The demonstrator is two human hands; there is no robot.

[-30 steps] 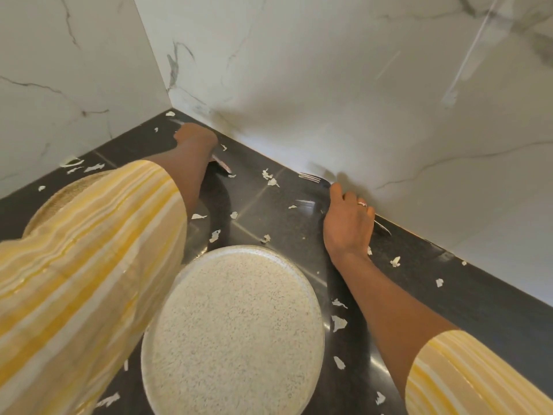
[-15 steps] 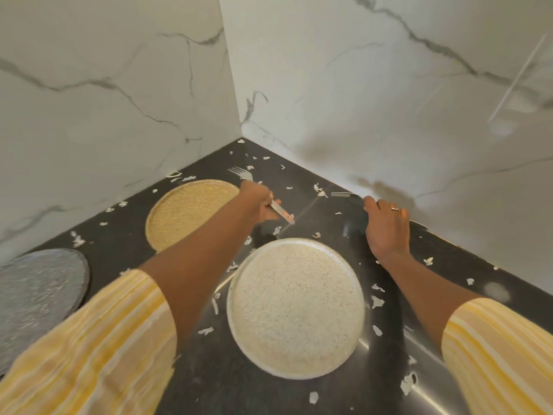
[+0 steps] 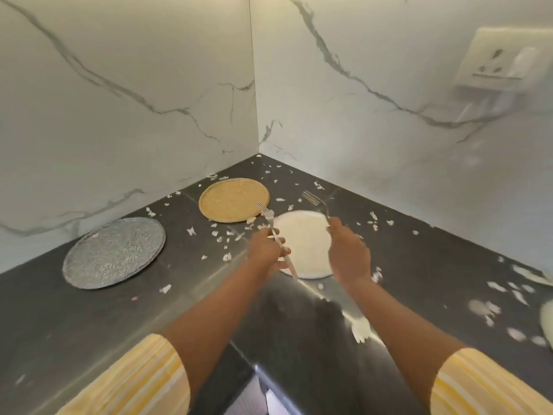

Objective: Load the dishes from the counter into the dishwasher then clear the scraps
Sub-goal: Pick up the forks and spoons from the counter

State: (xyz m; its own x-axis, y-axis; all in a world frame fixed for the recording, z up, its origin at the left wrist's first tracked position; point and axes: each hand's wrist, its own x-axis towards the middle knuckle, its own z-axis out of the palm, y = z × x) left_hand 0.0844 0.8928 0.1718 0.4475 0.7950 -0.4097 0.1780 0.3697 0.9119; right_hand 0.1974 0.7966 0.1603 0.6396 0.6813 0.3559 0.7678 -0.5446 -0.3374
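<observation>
Above the white plate (image 3: 302, 244), the left hand (image 3: 266, 251) grips a fork (image 3: 270, 217) and the right hand (image 3: 348, 254) a second fork (image 3: 315, 201), with the hands apart. A yellow plate (image 3: 233, 202) and a grey plate (image 3: 113, 253) lie to the left. Scraps (image 3: 226, 257) litter the dark counter (image 3: 179, 298) beneath marble walls (image 3: 119, 115).

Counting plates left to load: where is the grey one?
In the head view, the grey plate lies far left on the counter, beside the marble wall, left of the tan plate.
</observation>
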